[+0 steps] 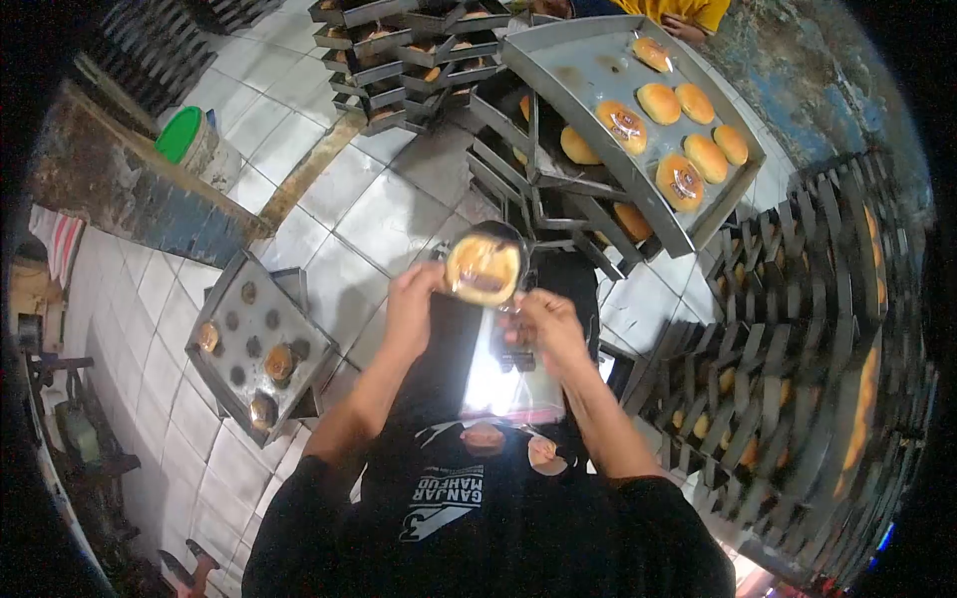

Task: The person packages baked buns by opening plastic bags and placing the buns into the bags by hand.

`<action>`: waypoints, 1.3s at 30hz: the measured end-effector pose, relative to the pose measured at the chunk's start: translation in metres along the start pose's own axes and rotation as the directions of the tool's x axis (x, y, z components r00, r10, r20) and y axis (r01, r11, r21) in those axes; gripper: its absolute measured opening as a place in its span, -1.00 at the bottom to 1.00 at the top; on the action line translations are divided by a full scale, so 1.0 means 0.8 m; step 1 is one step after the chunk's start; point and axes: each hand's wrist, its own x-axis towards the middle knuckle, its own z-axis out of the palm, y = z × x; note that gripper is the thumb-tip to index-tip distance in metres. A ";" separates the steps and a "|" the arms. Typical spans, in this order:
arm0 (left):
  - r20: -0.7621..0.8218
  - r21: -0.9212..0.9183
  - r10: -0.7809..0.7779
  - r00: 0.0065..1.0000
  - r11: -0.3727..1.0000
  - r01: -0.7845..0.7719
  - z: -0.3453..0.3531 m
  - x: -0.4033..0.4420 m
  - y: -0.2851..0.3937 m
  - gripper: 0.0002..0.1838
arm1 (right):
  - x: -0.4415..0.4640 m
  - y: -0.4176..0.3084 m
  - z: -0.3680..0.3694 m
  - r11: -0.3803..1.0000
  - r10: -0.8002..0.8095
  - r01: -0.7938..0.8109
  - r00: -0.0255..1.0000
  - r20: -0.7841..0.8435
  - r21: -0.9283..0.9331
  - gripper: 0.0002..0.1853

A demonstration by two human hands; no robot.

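Note:
Above my lap, both hands hold a round golden bun (483,267) in a clear plastic wrapper with a printed label. My left hand (414,299) pinches the wrapper's left edge, and my right hand (546,324) grips its lower right corner. Beneath them a stack of shiny clear plastic bags (533,392) lies on my lap. To the right front, a large metal tray (558,55) carries several buns; some are wrapped and labelled, others bare. A smaller tray (269,299) at my left has a few wrapped buns and dark round marks.
Stacked trays of buns (797,329) rise along my right side. Another tray stack (409,60) stands ahead on the white tiled floor (364,214). A bucket with a green lid (194,145) is at the far left. Someone in a yellow shirt (688,12) sits beyond the large tray.

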 end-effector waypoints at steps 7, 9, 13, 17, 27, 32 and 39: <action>0.293 -0.235 0.153 0.944 0.968 -0.085 0.134 0.042 0.090 -0.57 | 0.007 -0.210 -0.007 0.166 -0.897 0.528 0.432 0.095 -0.833 -0.78; 0.369 0.337 0.240 0.898 0.866 -0.369 0.121 0.030 0.072 -0.46 | 0.017 -0.243 -0.007 -0.284 -0.925 0.325 0.157 0.347 -0.902 -0.82; 0.692 0.622 0.312 0.651 0.200 -0.757 0.056 -0.057 0.009 -0.43 | -0.036 -0.149 -0.009 0.282 -0.684 0.455 0.713 0.156 -0.844 -0.55; 0.814 0.547 0.251 0.524 -0.027 -0.837 0.021 -0.079 0.010 -0.60 | -0.067 -0.044 -0.023 -0.099 -0.481 0.470 0.749 0.456 -0.877 -0.52; 0.451 0.435 -0.333 0.828 0.892 0.122 0.057 -0.033 0.044 -0.82 | 0.030 -0.295 -0.133 0.131 -0.597 0.380 0.768 0.233 -0.916 -0.65; 0.219 0.035 -0.212 0.952 0.977 0.210 0.050 -0.011 0.038 -0.77 | 0.221 -0.391 -0.365 -0.139 -0.599 -0.147 0.800 -0.035 -0.979 -0.42; 0.199 0.088 -0.161 0.967 0.985 0.146 0.031 -0.013 0.003 -0.75 | 0.140 -0.383 -0.291 0.291 -0.441 0.000 0.888 -0.134 -0.957 -0.30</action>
